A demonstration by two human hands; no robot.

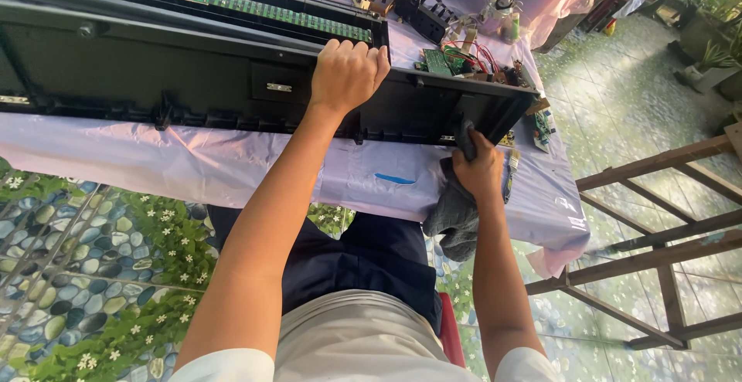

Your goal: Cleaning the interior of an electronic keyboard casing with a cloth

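A long black case [193,73], apparently the opened shell of an electronic keyboard, is seen lying across a table [371,177] covered in pale lilac plastic sheeting. Its near top edge is gripped by the left hand [346,73], the fingers [357,48] curled together over the rim. At the case's lower right corner a dark grey cloth [454,216] is pressed against the black surface by the right hand [479,172], the fingers closed around the bunched fabric, with the rest of the cloth hanging down below the table edge.

Inside the case, behind the left hand, a long green circuit strip [232,0] is laid bare, and a small green board with red wires [452,59] is seen just right of that hand. The case therefore appears already opened and stripped; the wiping is judged to be under way at the right end, with the long left stretch not yet reached by the cloth. Whether that stretch is clean cannot be told.

Beyond the case, black key parts [421,7] and small bottles [502,15] are scattered. A small brush [511,169] lies just right of the right hand. A wooden frame [657,235] stands to the right of the table on a tiled floor [618,96].

The left end of the case is cut off by the picture edge, and its underside is hidden.
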